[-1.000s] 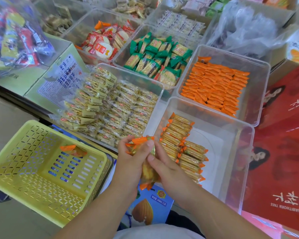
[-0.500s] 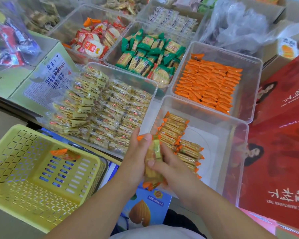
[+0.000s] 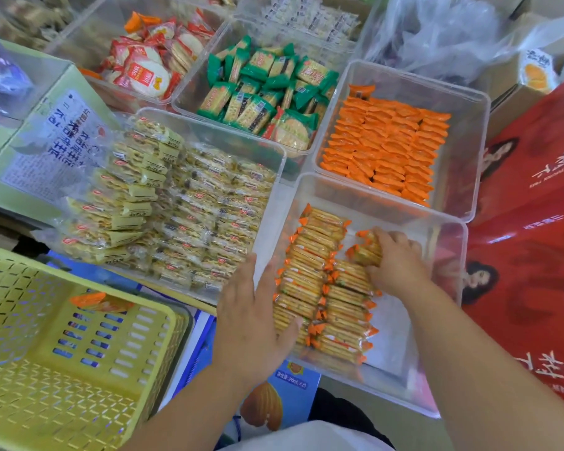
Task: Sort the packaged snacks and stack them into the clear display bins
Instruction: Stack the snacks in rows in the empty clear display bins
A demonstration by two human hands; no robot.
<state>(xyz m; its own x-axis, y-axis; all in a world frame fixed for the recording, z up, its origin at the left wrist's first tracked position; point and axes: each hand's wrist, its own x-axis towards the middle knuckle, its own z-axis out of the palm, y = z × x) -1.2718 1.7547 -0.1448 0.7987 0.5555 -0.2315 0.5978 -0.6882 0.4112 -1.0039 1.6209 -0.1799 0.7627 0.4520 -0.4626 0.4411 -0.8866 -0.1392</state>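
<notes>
Right hand [image 3: 399, 262] gripped a cracker packet [image 3: 366, 249] in the half-filled bin [image 3: 392, 322], left hand [image 3: 251, 323] open on its rows [image 3: 306, 281]; the basket [image 3: 79, 385] beside it held one more.

At 8 o'clock, a yellow slotted plastic basket [image 3: 46, 395]. From 9 to 10 o'clock, a pale green carton [image 3: 79, 81] with a white printed label [image 3: 49, 148] on its top face. In the far 10 o'clock corner, a clear bag [image 3: 0, 70] with blue and red contents, too blurred to read. At 1 o'clock, crumpled clear plastic bags [image 3: 443, 37]; just to their right, a brown cardboard box [image 3: 508, 96] bearing an orange fruit picture. From 2 to 4 o'clock, a large red gift box [image 3: 534, 222] printed with a figure and white lettering. At 6 o'clock, beside the basket, a blue carton [image 3: 274, 402] showing an almond.
</notes>
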